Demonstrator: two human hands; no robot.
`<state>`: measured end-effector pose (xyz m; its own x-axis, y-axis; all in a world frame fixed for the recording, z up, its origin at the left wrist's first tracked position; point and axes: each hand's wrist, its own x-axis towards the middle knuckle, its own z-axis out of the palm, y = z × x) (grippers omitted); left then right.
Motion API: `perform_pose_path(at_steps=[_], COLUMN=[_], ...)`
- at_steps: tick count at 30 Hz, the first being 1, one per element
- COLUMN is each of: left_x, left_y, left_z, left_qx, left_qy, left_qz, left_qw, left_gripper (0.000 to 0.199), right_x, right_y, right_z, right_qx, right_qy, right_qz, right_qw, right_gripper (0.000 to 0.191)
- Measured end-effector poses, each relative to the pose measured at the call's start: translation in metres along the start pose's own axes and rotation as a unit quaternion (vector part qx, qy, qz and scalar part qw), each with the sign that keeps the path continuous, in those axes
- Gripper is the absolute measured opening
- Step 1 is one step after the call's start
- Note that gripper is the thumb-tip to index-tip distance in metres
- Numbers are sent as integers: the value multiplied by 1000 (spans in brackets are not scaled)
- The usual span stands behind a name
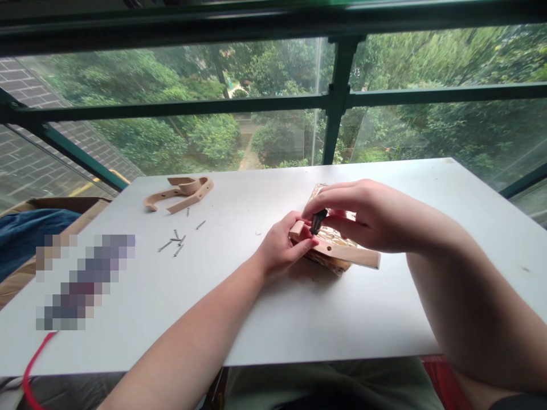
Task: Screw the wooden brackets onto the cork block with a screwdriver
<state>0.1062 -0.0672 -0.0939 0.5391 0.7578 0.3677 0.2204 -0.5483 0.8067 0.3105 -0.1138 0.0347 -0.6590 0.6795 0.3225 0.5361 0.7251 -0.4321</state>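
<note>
A curved wooden piece (359, 255) with a dark hole lies across a block with a shiny, crinkled golden top (329, 228), right of the table's middle. My left hand (284, 242) is closed on the piece's left end, with the thumb on its near side. From above and the right, my right hand (359, 213) grips a short black tool (318, 221), its fingers wrapped round the upper part. The tool stands nearly upright, its lower end close to my left thumb. Its tip is too small to make out.
More curved wooden pieces (188, 193) lie at the white table's (171, 336) back left. Several screws (177, 242) are scattered nearer. A blurred object (88, 285) with a red cord (29, 364) lies left. An open cardboard box (81, 219) stands beyond the left edge; windows are behind.
</note>
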Motion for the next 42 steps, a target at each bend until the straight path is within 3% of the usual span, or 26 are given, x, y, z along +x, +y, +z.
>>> perform_pose_path(at_steps=[7,17,23,30,42], left_x=[-1,-1,-1,0,-1], left_y=[2,3,2,1,2], left_z=[1,-1,-1,0,1], left_qx=[-10,-23,-12,-28,-45], left_qy=[2,-10,-8,-1,5], left_qz=[-7,1,6,2,-8], left_qw=[1000,1000,1000,1000,999], left_gripper=[34,34,30,31,33], right_x=[0,3,4,5,6], right_y=[-7,-9,-10,-14,-5], right_z=[1,4,9,13,12], right_qx=[-56,-79,-94,-143,-245], right_qy=[5,35,72,71,36], right_qz=[31,92,96,124,102], right_qw=[998,992,988,979,963], right_gripper=[26,11,14,21,24])
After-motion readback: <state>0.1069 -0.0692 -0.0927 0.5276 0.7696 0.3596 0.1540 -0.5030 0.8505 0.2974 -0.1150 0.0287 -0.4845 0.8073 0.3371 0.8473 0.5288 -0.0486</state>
